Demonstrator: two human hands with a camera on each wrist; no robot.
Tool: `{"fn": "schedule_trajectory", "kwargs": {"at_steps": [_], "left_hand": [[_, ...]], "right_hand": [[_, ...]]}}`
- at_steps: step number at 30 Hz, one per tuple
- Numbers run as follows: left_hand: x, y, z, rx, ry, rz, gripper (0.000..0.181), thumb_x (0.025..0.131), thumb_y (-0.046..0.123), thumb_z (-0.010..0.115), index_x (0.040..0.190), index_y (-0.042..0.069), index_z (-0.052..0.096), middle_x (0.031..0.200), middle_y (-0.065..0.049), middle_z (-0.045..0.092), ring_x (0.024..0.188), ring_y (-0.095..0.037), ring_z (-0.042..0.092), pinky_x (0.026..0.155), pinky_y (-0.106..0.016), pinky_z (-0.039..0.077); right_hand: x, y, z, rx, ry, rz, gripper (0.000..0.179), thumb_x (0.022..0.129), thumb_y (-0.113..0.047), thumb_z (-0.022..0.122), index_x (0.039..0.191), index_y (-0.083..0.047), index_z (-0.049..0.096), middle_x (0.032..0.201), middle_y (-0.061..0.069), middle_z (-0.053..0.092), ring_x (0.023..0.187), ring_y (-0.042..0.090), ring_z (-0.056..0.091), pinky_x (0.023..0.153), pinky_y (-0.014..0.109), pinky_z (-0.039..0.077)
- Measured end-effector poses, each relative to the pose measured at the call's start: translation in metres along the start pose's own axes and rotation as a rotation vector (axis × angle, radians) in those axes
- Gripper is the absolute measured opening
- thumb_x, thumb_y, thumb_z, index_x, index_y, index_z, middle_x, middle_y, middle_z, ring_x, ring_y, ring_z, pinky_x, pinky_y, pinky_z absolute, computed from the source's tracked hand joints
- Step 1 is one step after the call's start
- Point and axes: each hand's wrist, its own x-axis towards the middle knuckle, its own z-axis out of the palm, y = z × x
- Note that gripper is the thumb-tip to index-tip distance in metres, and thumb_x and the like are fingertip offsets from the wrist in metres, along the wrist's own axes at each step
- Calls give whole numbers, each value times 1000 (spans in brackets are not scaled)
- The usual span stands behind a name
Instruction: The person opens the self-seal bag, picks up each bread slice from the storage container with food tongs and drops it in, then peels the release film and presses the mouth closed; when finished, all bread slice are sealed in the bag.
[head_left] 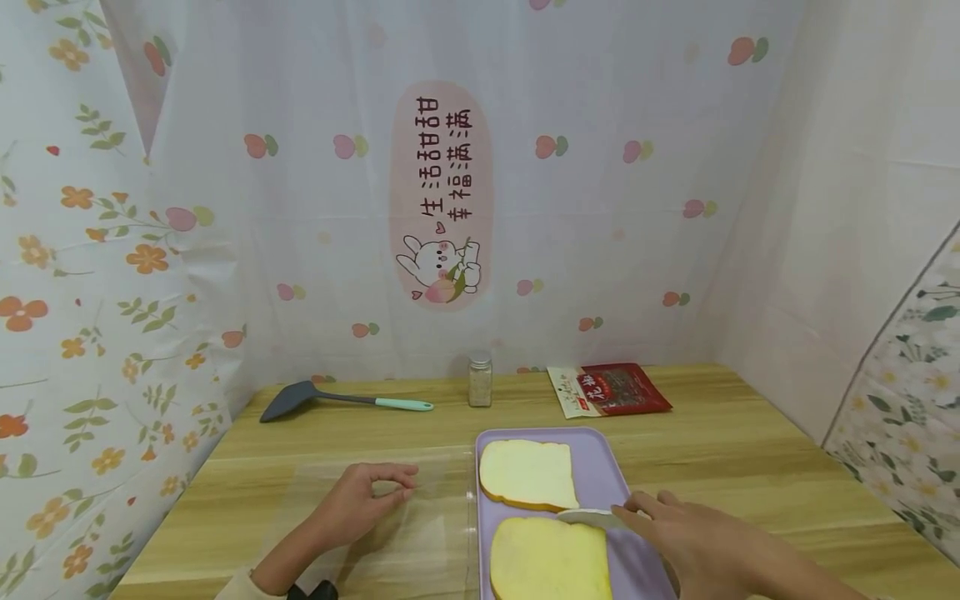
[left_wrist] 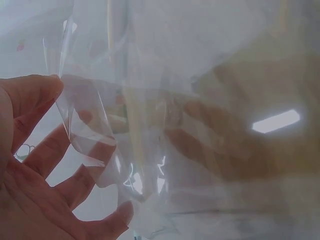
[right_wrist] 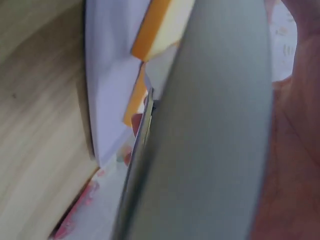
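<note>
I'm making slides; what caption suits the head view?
Left hand holding clear film, right hand gripping a pale-bladed utensil near two bread slices on a lilac tray.

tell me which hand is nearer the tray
Right. The right hand is at the right edge of the tray, partly over it in the head view; the left hand is off to the tray's left, apart from it.

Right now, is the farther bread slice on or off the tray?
On: the farther slice lies on the purple tray, rim showing behind.
</note>
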Motion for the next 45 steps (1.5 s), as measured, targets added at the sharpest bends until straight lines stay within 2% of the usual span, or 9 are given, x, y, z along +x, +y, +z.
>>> {"fn": "schedule_trajectory", "kwargs": {"at_steps": [8,14,24,29,31,33,40,43,45], "left_hand": [[3,0,2,8,5,-7,12,96,19,68,99,12,77,125,-15,67,120,-40,59,92,-52,51],[4,1,3,7,-8,-9,12,96,19,68,99,12,77,125,-15,67,121,-40,58,93,-53,51],[3,2,3,6,-1,1,13,95,21,68,100,12,77,126,-15,67,121,-40,58,95,-55,48],[4,1,0,3,11,17,12,95,20,69,100,12,76,125,-15,67,120,-38,60,92,-51,51],[4,2,-1,16,22,16,12,95,20,69,100,13,76,125,-14,67,120,-37,60,92,-51,51],[4,3,-2,23,27,13,11,95,21,69,99,14,76,124,-13,68,121,-38,59,93,-52,51],[5,6,-2,29,8,-4,12,95,20,68,99,12,76,125,-15,67,121,-40,58,92,-55,50],[4,6,-3,25,10,-8,12,95,20,68,99,12,76,125,-15,67,121,-40,58,91,-54,51],[4,6,-3,15,7,-12,12,95,19,68,99,12,76,125,-15,67,121,-40,58,92,-54,51]], "right_hand": [[0,-4,6,10,34,-4,105,71,-85,61,144,-10,50,131,0,51,104,27,57,71,44,55],[2,-7,3,-44,129,-48,103,65,-90,58,134,-14,63,121,-3,56,89,8,50,57,26,43],[1,-4,-5,-4,170,-72,95,63,-88,64,131,-22,66,113,-13,54,88,0,47,61,23,42],[0,3,-9,184,300,-99,54,69,-45,86,117,-23,73,96,-17,56,78,-3,51,58,18,45],[4,8,-10,223,341,-115,48,63,-28,88,110,-26,74,86,-19,52,70,-4,46,53,15,39],[7,12,-8,200,358,-120,49,62,-28,89,108,-27,75,80,-21,45,66,-4,41,51,14,33],[1,22,-8,216,169,-16,74,64,-52,87,124,-14,68,94,-13,51,77,2,46,56,20,40],[0,28,-11,225,74,47,92,66,-59,83,134,-1,59,119,0,58,97,15,58,70,34,53],[0,32,-10,243,62,66,97,66,-58,84,135,3,54,119,4,59,100,21,59,73,40,55]]}}
